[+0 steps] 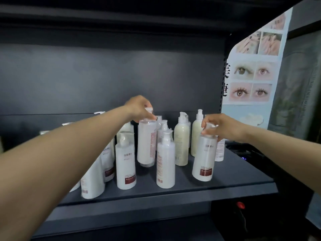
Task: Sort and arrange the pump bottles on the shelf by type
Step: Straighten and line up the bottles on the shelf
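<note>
**A:** ok so what's being held here? Two pump bottles seem to be lifted off the dark shelf [225, 173].

**B:** yep. A clear bottle [146, 143] is gripped at its pump neck by the left hand [139, 108], fingers curled tight round the top, about 12 o'clock in the view. It's hung just clear of the shelf.

**A:** and the other?

**B:** A white bottle with a red label [205, 157] is pinched at the pump head by the right hand [220, 126], out at 3 o'clock, tilted a bit, base raised.

**A:** the rest?

**B:** More white bottles [126, 167] are stood at 9 o'clock, two cream bottles [181, 145] between the hands. An eye-photo poster [251, 80] is seen at 2 o'clock.
</note>
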